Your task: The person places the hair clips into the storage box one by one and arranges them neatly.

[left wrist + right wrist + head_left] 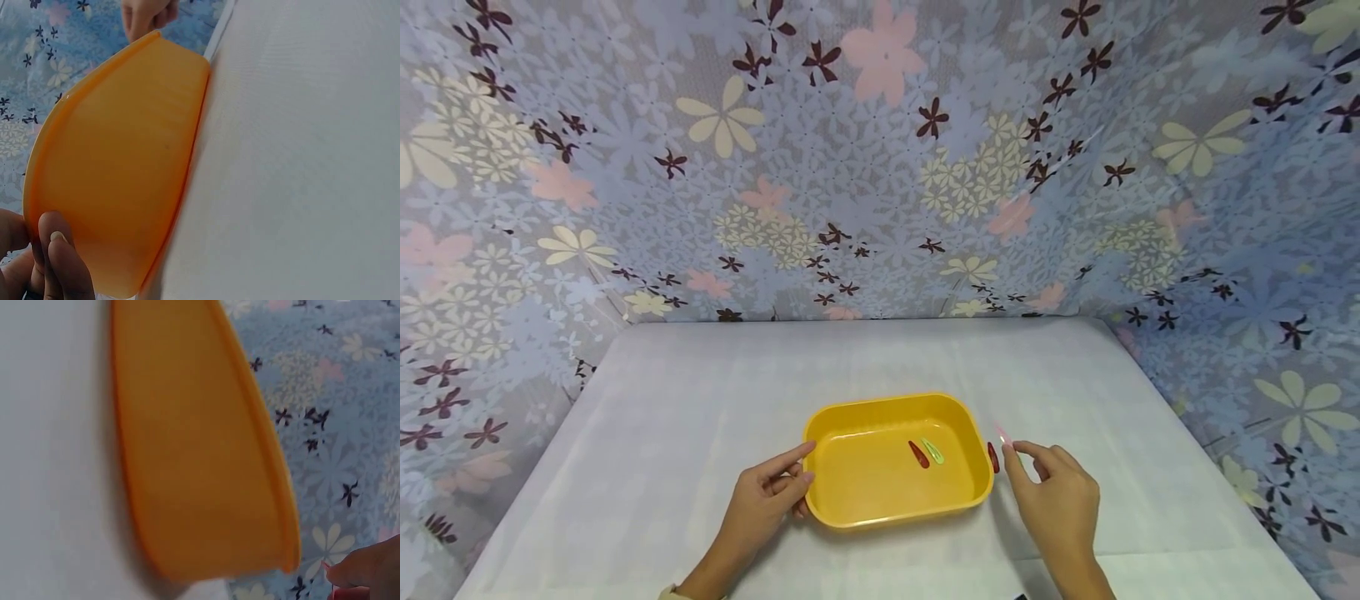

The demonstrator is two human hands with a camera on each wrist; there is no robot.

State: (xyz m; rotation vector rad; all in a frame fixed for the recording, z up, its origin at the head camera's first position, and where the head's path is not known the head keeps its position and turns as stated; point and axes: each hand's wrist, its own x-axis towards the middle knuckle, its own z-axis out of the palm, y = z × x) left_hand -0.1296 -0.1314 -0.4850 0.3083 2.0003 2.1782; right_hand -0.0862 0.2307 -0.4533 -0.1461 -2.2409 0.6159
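A yellow tray (880, 518) sits on the white cloth, with a dark red snap hair clip (919, 455) and a light green snap hair clip (933, 451) lying inside it. Thumb and fingers of my left hand (769, 495) grip the tray's left rim; the left wrist view shows them on its end wall (119, 156). Just beyond the right rim, my right hand (1056, 498) pinches a slim pink hair clip (1003, 435) between thumb and forefinger. Another dark red clip (993, 457) shows at the tray's right edge; whether it touches the tray I cannot tell.
White cloth (700, 375) covers the table around the tray. Flower-patterned fabric (850, 183) hangs behind it and along both sides. A small dark object (1020, 597) peeks in at the bottom edge, near my right forearm.
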